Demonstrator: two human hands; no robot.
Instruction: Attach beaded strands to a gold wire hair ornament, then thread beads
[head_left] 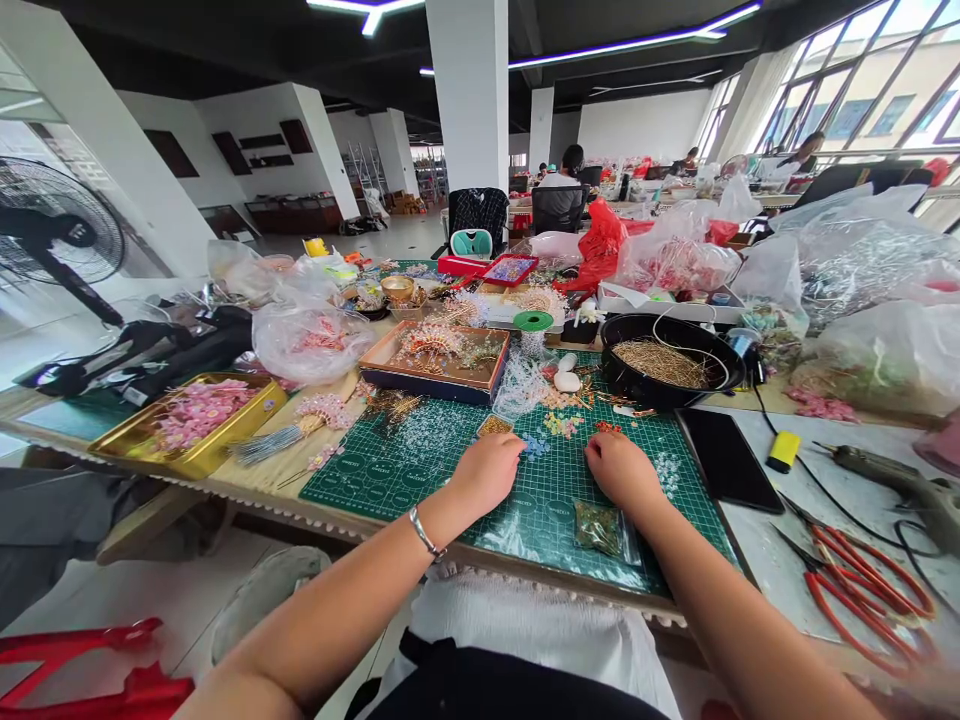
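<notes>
My left hand rests over the green cutting mat, its fingers curled together beside a small box of gold beads and some blue flower pieces. What its fingertips hold, if anything, is too small to make out. On the right, my right hand is also closed, near small red pieces; its fingertips are hidden. Between the hands lie yellow and pink flower pieces. A clear bag of green-brown bits lies on the mat below my right hand.
A wooden tray of beaded ornaments stands behind the mat, with a black bowl of gold sticks to its right. A gold tray of pink flowers is left. Phone, pliers and glue gun lie right.
</notes>
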